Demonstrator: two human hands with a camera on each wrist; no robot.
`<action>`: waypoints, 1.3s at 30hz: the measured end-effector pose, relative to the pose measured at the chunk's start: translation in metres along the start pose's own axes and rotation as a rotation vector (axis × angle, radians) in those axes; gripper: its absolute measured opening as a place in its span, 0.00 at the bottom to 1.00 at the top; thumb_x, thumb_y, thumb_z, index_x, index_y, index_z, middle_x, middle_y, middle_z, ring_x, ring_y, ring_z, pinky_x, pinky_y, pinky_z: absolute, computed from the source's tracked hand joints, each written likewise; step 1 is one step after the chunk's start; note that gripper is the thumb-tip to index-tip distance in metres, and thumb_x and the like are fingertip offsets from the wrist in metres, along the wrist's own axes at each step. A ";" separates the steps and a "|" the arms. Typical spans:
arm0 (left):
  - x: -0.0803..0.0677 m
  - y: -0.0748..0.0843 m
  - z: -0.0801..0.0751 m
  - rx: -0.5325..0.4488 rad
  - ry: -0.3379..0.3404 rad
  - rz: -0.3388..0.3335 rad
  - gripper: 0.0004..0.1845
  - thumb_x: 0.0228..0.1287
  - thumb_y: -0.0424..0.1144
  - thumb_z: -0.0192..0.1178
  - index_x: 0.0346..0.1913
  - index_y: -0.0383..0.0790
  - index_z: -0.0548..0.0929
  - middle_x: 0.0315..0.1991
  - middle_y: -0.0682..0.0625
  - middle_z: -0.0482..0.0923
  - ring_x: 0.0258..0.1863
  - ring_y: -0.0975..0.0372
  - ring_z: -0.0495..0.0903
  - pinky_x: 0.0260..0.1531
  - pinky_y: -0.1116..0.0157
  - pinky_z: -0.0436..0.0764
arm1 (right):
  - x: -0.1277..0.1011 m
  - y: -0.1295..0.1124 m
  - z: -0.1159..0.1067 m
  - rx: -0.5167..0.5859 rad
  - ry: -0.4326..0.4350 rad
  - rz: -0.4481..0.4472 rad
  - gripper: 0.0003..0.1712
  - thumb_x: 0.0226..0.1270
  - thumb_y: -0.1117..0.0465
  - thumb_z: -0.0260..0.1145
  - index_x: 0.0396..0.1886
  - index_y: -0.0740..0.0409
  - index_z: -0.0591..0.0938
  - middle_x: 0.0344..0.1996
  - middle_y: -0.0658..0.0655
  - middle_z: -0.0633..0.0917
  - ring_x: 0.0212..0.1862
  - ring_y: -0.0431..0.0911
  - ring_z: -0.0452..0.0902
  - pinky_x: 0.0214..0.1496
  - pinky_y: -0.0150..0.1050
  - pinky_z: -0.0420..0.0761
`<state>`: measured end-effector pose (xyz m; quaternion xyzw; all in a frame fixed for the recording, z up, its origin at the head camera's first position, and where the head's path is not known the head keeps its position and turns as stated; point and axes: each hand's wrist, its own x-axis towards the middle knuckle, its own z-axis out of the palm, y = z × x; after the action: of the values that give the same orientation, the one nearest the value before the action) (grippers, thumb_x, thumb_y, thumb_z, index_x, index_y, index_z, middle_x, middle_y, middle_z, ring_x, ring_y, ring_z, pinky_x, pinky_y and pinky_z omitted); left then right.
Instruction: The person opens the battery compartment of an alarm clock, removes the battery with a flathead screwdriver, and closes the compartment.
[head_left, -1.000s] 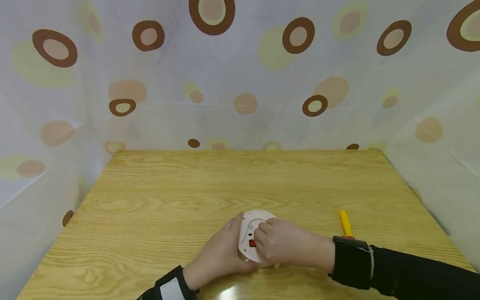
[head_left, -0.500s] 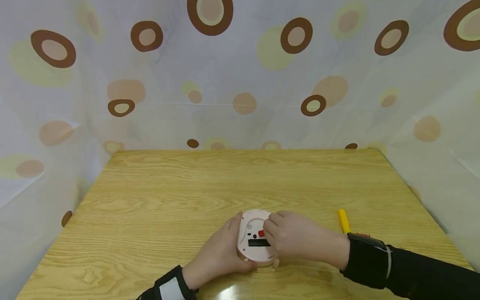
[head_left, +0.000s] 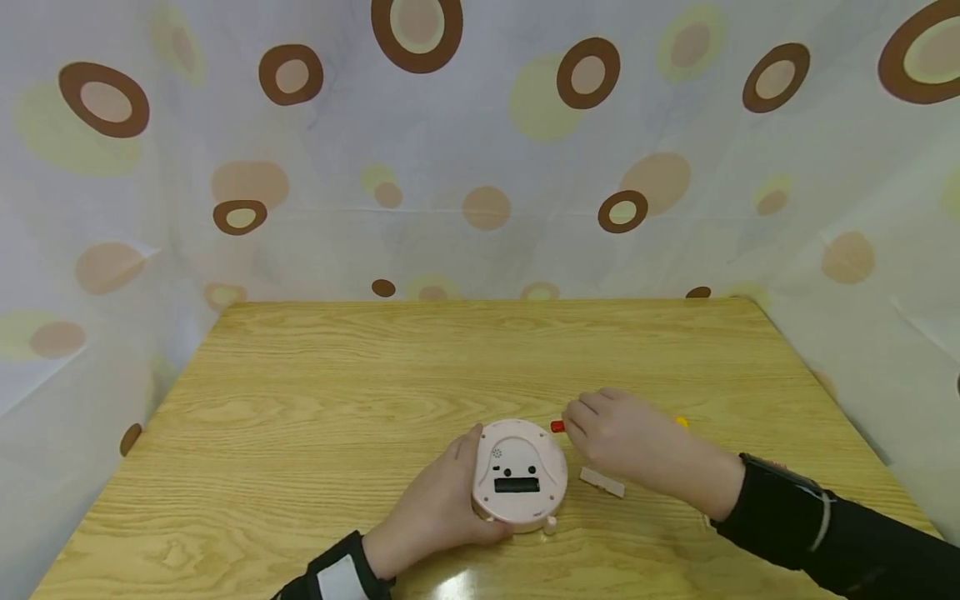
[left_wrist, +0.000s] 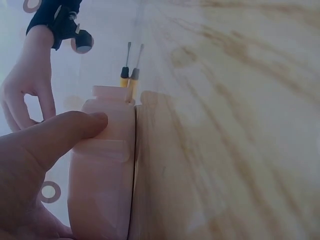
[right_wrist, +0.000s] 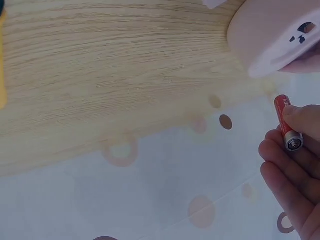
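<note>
A round pale pink alarm clock (head_left: 536,450) lies with its back up, its battery slot uncovered and dark. My left hand (head_left: 442,500) grips the clock by its left side; in the left wrist view the thumb (left_wrist: 85,122) presses on its edge. Just off the clock's upper right, my right hand (head_left: 630,442) pinches a red AA-type battery (head_left: 557,426) between thumb and fingers. The right wrist view shows the battery (right_wrist: 283,112) with its metal end towards the camera. A small pale battery cover (head_left: 602,482) lies on the table beside the clock, below the right hand.
A screwdriver lies to the right on the wooden table (head_left: 337,400), its yellow handle (head_left: 682,422) mostly behind the right forearm. Its shaft shows in the left wrist view, beyond the clock. A spotted cloth (head_left: 487,125) hangs behind and along both sides of the table.
My right hand has lifted the red battery out of the clock's slot and carried it up and right, off the clock. The battery cover has come into view. The left hand stays put.
</note>
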<state>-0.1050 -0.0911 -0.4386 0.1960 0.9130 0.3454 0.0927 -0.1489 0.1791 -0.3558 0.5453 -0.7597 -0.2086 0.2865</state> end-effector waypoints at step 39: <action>-0.001 -0.001 0.000 0.011 0.004 -0.007 0.68 0.43 0.52 0.86 0.81 0.26 0.56 0.72 0.32 0.72 0.68 0.46 0.79 0.67 0.48 0.82 | -0.065 -0.005 0.043 0.046 -0.364 0.234 0.12 0.49 0.67 0.86 0.25 0.53 0.88 0.20 0.51 0.78 0.23 0.42 0.73 0.23 0.33 0.77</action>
<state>-0.1046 -0.0918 -0.4391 0.1927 0.9158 0.3404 0.0912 -0.1576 0.2391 -0.4048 0.4131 -0.8615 -0.2516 0.1547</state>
